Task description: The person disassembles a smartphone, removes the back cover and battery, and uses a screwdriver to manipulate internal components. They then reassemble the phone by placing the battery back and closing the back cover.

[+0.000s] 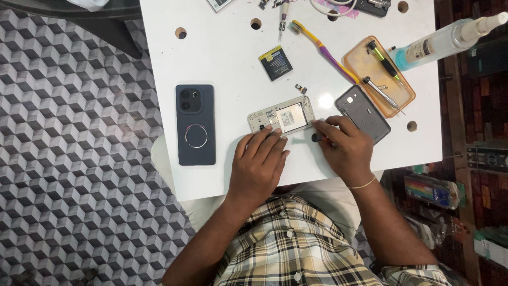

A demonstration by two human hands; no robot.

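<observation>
The opened phone (281, 117) lies on the white table (222, 47), its back off. The left hand (257, 165) rests flat, fingers together, touching its near edge. The right hand (344, 148) pinches a small dark tool beside it. An orange tray (355, 59) holds a green pen (385, 62) and tweezers (380, 93).

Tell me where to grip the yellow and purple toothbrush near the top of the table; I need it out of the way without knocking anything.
Grip the toothbrush at mid-handle, coming from above: it lies flat and diagonal, its bristle end beside a screwdriver and its purple end close against the orange tray, so probably only the middle has room.
</observation>
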